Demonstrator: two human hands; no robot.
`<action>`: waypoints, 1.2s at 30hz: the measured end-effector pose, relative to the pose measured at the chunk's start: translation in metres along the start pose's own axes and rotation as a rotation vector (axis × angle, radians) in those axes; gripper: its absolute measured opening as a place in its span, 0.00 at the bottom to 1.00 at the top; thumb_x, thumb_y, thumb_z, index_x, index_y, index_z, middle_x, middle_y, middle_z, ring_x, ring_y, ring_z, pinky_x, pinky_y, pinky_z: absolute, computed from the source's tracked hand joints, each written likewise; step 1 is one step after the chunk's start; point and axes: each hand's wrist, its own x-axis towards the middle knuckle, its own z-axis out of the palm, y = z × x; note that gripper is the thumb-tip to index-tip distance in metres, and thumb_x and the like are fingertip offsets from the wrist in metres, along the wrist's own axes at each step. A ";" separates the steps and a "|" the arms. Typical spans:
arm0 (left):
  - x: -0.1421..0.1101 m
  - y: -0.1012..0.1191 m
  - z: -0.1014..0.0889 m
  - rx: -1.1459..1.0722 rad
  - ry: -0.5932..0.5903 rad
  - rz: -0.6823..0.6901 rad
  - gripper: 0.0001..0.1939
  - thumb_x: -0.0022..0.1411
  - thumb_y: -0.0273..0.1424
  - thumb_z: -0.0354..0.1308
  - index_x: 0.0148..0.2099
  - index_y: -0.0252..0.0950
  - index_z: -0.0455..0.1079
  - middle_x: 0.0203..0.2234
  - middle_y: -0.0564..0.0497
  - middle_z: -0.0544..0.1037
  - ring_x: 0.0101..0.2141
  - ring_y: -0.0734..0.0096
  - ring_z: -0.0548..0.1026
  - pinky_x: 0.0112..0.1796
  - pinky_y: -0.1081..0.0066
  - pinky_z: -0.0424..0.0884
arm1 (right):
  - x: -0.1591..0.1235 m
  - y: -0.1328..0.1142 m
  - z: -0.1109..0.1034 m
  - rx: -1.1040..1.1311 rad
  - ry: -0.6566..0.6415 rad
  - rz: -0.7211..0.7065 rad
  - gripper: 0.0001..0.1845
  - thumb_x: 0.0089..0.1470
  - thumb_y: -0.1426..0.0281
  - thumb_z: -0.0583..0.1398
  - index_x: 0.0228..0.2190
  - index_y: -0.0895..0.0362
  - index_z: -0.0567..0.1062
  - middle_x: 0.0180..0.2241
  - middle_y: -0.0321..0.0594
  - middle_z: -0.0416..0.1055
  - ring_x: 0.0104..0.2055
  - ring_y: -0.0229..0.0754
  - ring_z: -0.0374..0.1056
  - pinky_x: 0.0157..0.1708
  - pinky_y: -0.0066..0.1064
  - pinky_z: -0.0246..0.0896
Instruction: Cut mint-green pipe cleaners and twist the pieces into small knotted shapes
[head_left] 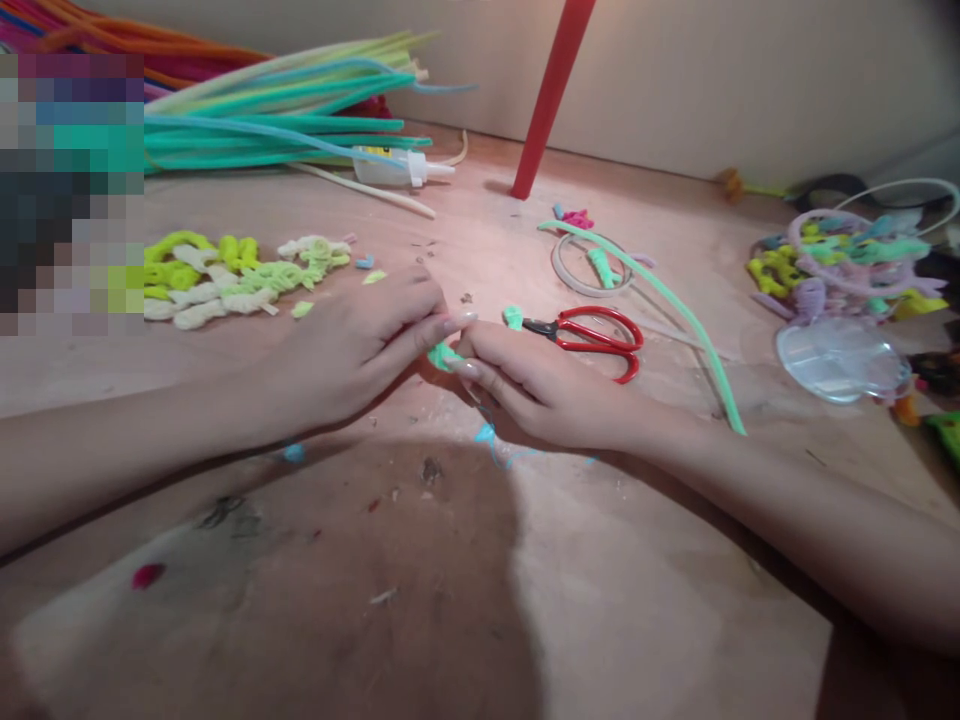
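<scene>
My left hand and my right hand meet at the middle of the table, fingertips together. Both are closed in a pinch on a small mint-green pipe-cleaner piece that shows between them. A thin blue strand lies under my right wrist. Red-handled scissors lie just right of my right hand, blades pointing left at a small green scrap. A long mint-green pipe cleaner curves across the table past the scissors.
Coiled yellow, green and white pipe-cleaner pieces lie at the left. Long pipe-cleaner bundles and a glue bottle sit at the back left. A red pole stands behind. A pile of finished pieces and a clear plastic box are at right.
</scene>
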 end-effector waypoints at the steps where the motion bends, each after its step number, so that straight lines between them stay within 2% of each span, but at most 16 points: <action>1: 0.001 -0.001 0.000 -0.034 -0.025 -0.001 0.20 0.87 0.38 0.50 0.36 0.40 0.65 0.30 0.53 0.72 0.31 0.67 0.70 0.34 0.65 0.65 | 0.000 0.001 -0.001 0.011 -0.019 -0.018 0.14 0.81 0.67 0.50 0.36 0.51 0.61 0.34 0.35 0.66 0.36 0.39 0.61 0.41 0.32 0.60; 4: 0.003 0.000 -0.001 -0.151 -0.079 0.012 0.23 0.87 0.39 0.50 0.34 0.40 0.63 0.26 0.55 0.69 0.28 0.69 0.68 0.31 0.66 0.62 | -0.001 0.003 -0.005 0.064 -0.057 -0.060 0.15 0.82 0.68 0.51 0.37 0.53 0.66 0.34 0.36 0.69 0.39 0.39 0.65 0.44 0.31 0.63; 8: 0.007 0.003 0.000 -0.255 -0.088 -0.009 0.28 0.88 0.47 0.48 0.33 0.39 0.64 0.25 0.55 0.69 0.28 0.70 0.68 0.30 0.67 0.62 | -0.002 0.003 -0.009 0.152 -0.077 -0.066 0.16 0.82 0.68 0.53 0.38 0.55 0.71 0.36 0.37 0.73 0.41 0.37 0.69 0.45 0.29 0.65; 13: 0.007 0.005 -0.001 -0.317 -0.097 -0.098 0.31 0.86 0.52 0.49 0.32 0.39 0.68 0.25 0.54 0.72 0.29 0.69 0.71 0.31 0.67 0.64 | -0.001 0.004 -0.009 0.266 -0.002 -0.066 0.14 0.82 0.68 0.55 0.39 0.57 0.73 0.38 0.37 0.74 0.41 0.35 0.71 0.48 0.29 0.67; 19: 0.008 0.008 -0.004 -0.410 -0.144 -0.185 0.30 0.84 0.52 0.52 0.32 0.38 0.70 0.23 0.54 0.73 0.26 0.70 0.71 0.29 0.69 0.64 | 0.000 0.006 -0.003 0.194 0.079 -0.076 0.12 0.81 0.69 0.55 0.43 0.57 0.76 0.40 0.39 0.78 0.43 0.38 0.73 0.48 0.30 0.68; 21: 0.005 0.007 -0.003 -0.455 -0.129 -0.257 0.30 0.83 0.54 0.54 0.33 0.38 0.70 0.23 0.54 0.72 0.26 0.71 0.70 0.28 0.70 0.64 | 0.000 0.006 -0.002 0.183 0.124 -0.065 0.12 0.81 0.68 0.57 0.42 0.57 0.77 0.41 0.40 0.79 0.43 0.38 0.74 0.47 0.31 0.68; 24: -0.004 0.006 0.002 -0.537 -0.061 -0.322 0.31 0.84 0.56 0.51 0.34 0.39 0.70 0.23 0.54 0.70 0.25 0.71 0.67 0.27 0.68 0.63 | 0.000 0.007 -0.002 0.179 0.198 -0.031 0.13 0.80 0.67 0.58 0.40 0.57 0.76 0.39 0.39 0.78 0.42 0.38 0.73 0.47 0.31 0.68; 28: -0.010 0.006 0.003 -0.474 -0.034 -0.239 0.32 0.86 0.54 0.47 0.32 0.40 0.66 0.24 0.53 0.68 0.26 0.69 0.66 0.29 0.66 0.62 | -0.001 0.007 -0.002 0.184 0.232 0.010 0.13 0.80 0.68 0.58 0.38 0.57 0.75 0.37 0.38 0.77 0.43 0.38 0.73 0.48 0.32 0.68; 36: -0.001 0.009 -0.006 -0.192 -0.053 -0.071 0.26 0.88 0.45 0.49 0.34 0.40 0.66 0.23 0.55 0.68 0.26 0.71 0.68 0.27 0.68 0.62 | -0.001 0.004 -0.002 0.085 0.194 0.051 0.18 0.80 0.61 0.58 0.36 0.56 0.74 0.35 0.38 0.76 0.38 0.38 0.71 0.40 0.30 0.64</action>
